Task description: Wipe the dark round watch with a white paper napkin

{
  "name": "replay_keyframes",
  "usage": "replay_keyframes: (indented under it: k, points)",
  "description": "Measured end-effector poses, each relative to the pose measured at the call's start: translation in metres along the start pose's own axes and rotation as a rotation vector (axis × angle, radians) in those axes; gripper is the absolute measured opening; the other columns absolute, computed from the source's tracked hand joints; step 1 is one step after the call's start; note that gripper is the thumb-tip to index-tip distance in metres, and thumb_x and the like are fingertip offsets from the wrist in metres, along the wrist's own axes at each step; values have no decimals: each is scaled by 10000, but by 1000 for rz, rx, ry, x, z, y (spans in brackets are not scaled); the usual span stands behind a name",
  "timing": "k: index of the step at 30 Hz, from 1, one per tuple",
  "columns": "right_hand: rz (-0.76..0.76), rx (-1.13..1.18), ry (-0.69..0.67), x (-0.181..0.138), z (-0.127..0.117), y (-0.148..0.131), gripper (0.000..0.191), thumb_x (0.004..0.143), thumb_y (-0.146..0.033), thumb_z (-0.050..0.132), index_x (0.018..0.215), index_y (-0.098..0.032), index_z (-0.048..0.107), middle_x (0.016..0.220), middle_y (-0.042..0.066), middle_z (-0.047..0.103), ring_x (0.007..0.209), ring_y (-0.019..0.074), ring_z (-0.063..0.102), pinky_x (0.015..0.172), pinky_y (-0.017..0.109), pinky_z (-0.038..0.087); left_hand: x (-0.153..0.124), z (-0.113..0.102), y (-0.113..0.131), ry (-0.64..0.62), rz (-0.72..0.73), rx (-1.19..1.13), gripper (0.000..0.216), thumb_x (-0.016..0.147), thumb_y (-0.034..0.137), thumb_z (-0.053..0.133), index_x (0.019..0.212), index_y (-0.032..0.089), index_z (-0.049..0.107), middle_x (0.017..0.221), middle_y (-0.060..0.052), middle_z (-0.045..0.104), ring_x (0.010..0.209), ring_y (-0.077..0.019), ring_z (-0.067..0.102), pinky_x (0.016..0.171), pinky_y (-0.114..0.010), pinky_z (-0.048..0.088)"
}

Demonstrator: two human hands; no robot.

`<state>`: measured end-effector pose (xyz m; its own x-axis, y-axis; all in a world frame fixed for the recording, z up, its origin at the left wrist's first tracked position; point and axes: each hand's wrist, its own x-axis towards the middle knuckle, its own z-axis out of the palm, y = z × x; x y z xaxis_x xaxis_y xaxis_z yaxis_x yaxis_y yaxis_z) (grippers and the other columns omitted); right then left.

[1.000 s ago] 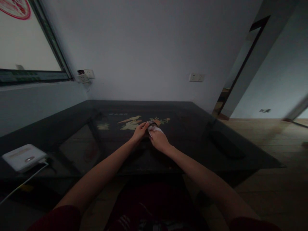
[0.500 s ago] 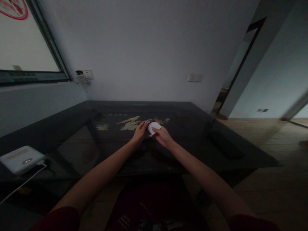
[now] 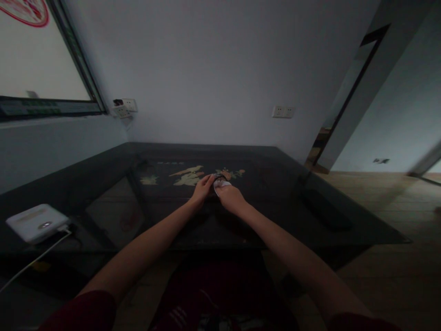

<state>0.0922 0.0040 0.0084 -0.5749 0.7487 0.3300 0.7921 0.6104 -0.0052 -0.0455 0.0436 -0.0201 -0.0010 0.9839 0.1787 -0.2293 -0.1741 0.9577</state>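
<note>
In front of me, above the dark table, both hands meet. My left hand (image 3: pixel 203 187) is closed at the edge of a small dark-rimmed object (image 3: pixel 219 175), whose kind is too small and dim to make out. My right hand (image 3: pixel 231 197) grips a crumpled white tissue or cloth (image 3: pixel 220 183) pressed against that object. The fingers of the right hand cover most of the white piece.
The glossy dark table (image 3: pixel 268 184) carries a printed bird and flower picture (image 3: pixel 188 177). A white box-shaped device (image 3: pixel 37 224) with a cable stands at the left; a dark flat object (image 3: pixel 325 209) lies at the right. A wall (image 3: pixel 206 78) rises behind.
My right hand has turned over the white piece, so less of it shows and the dark rim is more visible. The left hand stays beside it. The view has shifted slightly.
</note>
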Motion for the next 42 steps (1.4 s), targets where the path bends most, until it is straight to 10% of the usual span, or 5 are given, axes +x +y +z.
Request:
replay_keyframes:
  k: [10, 18, 32, 37, 42]
  points:
    - [-4, -32, 106, 4, 19, 7, 424, 925, -79, 347, 1298, -9, 534, 1372, 229, 544, 1312, 262, 490, 1158, 426, 297, 1, 1, 5, 21, -24, -81, 441, 757, 497, 695, 1051, 169, 678, 912, -58, 700, 697, -130, 607, 583, -216, 493]
    - [38, 114, 50, 0, 7, -2, 288, 926, -133, 414, 1114, -100, 630, 1117, 199, 685, 1065, 258, 627, 977, 380, 441, 2, -1, -1, 26, -9, -32, 459, 737, 505, 710, 1027, 149, 697, 881, -68, 707, 733, -151, 627, 626, -229, 495]
    - [283, 1610, 236, 14, 12, 3, 321, 767, -376, 664, 1005, -160, 674, 922, 67, 717, 894, 195, 652, 891, 336, 493, 2, 1, 1, 21, 39, -33, 473, 776, 515, 674, 1107, 177, 655, 882, -48, 683, 771, -149, 614, 617, -208, 479]
    - [190, 1394, 194, 10, 12, 6, 331, 808, -332, 618, 1076, -141, 648, 980, 70, 708, 956, 194, 637, 915, 336, 478, 1, 1, 2, 18, 52, -38, 450, 781, 516, 667, 1084, 184, 659, 902, -47, 679, 750, -142, 604, 607, -210, 478]
    - [51, 628, 19, 0, 8, 11, 366, 829, -276, 631, 1132, -73, 603, 1020, 138, 698, 917, 235, 644, 865, 370, 484, 3, -2, -1, 26, 46, -3, 443, 769, 508, 675, 1046, 162, 676, 875, -48, 686, 697, -130, 594, 580, -203, 450]
